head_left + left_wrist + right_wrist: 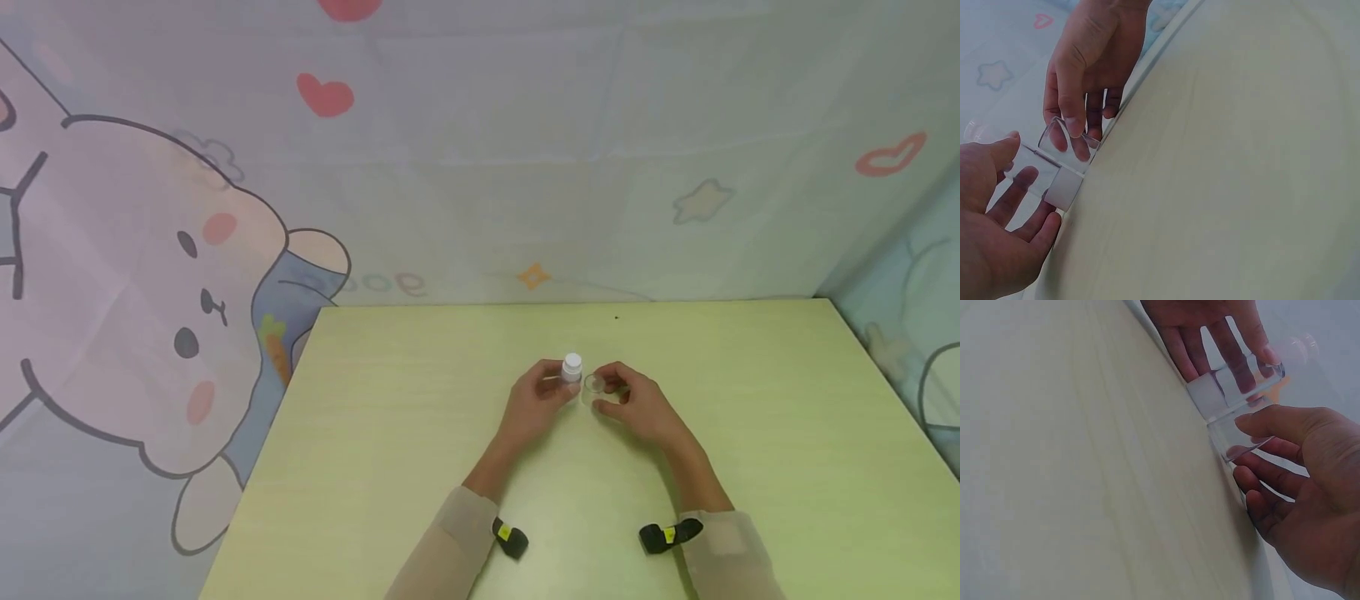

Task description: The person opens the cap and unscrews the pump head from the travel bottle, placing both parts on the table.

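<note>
My left hand (531,406) grips a small bottle with a white cap (572,361), thumb on one side and fingers on the other. The bottle stands upright on the table; in the left wrist view its lower part (1064,189) looks whitish and the section above it is clear. Right beside it is a clear, open-topped cup (594,385), upright, which my right hand (645,408) holds between thumb and fingers. In the right wrist view the cup (1233,436) shows close against the bottle's lower part (1206,395). Nothing shows inside the cup.
The pale yellow-green table (390,417) meets a printed cloth backdrop (480,192) at its far edge. A tiny dark speck (617,317) lies near that edge. Black straps with small devices sit at the left wrist (512,542) and right wrist (660,537).
</note>
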`<action>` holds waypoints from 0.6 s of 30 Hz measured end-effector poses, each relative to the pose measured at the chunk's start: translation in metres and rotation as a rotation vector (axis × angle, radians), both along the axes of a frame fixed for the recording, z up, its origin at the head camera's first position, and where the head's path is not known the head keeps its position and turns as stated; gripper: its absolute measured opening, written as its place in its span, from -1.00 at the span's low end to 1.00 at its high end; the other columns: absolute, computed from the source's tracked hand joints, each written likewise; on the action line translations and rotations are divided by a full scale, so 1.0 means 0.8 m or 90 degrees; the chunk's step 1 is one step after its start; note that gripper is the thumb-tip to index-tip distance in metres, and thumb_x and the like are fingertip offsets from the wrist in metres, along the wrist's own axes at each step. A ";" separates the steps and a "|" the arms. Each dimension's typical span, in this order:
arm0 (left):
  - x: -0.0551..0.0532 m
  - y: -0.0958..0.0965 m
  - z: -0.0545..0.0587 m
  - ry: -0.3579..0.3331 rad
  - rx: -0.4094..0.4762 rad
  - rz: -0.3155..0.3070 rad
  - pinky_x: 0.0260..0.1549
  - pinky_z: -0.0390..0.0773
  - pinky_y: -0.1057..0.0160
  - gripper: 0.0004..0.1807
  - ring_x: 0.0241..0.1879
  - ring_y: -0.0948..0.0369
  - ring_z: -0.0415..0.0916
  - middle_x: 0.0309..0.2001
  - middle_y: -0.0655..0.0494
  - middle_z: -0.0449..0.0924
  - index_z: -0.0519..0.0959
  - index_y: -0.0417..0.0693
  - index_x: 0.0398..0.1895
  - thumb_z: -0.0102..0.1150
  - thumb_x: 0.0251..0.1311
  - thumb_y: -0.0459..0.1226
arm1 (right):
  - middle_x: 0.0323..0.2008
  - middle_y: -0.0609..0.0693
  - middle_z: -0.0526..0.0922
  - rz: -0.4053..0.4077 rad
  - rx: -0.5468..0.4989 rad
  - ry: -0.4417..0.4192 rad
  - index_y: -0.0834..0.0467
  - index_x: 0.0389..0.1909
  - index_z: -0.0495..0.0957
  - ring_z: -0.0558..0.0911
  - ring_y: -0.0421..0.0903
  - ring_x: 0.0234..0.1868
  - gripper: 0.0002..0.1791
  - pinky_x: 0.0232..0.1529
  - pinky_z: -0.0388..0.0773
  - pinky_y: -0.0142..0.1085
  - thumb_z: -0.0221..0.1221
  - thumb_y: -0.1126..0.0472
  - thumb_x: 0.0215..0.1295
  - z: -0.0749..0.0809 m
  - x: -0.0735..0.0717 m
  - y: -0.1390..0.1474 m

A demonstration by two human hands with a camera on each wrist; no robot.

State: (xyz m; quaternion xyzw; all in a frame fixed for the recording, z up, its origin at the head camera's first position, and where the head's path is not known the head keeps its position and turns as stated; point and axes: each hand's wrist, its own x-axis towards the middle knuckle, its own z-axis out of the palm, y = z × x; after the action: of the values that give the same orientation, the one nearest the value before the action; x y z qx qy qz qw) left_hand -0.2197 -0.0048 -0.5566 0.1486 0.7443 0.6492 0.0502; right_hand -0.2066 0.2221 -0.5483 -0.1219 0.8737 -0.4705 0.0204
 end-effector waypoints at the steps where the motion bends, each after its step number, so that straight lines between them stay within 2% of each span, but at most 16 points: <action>1: 0.000 0.000 0.000 0.001 0.002 -0.001 0.18 0.65 0.25 -0.62 0.22 0.10 0.65 0.20 0.14 0.68 0.62 0.08 0.22 0.42 0.40 -0.14 | 0.07 0.14 0.67 0.001 0.000 0.000 0.22 0.23 0.54 0.59 0.08 0.09 -0.56 0.06 0.56 -0.10 0.39 0.27 0.40 0.000 0.000 0.000; 9: 0.001 -0.004 -0.001 -0.007 0.019 -0.001 0.21 0.65 0.21 -0.61 0.25 0.07 0.63 0.22 0.13 0.66 0.62 0.08 0.22 0.42 0.40 -0.13 | 0.09 0.16 0.64 0.015 -0.016 -0.013 0.23 0.31 0.51 0.57 0.10 0.09 -0.49 0.07 0.56 -0.07 0.40 0.22 0.41 0.003 -0.001 -0.003; 18: 0.001 0.000 -0.002 -0.012 0.010 -0.004 0.19 0.65 0.22 -0.62 0.24 0.12 0.63 0.20 0.18 0.67 0.61 0.13 0.23 0.41 0.40 -0.09 | 0.00 0.18 0.64 0.004 -0.020 -0.017 0.27 0.30 0.52 0.57 0.11 0.06 -0.48 0.11 0.58 0.02 0.40 0.18 0.42 0.010 0.005 -0.001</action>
State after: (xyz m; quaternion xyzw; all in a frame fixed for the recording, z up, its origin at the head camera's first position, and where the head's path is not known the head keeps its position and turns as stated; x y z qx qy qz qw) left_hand -0.2188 -0.0049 -0.5583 0.1452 0.7381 0.6563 0.0577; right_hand -0.2025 0.2216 -0.5404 -0.1186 0.8655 -0.4856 0.0318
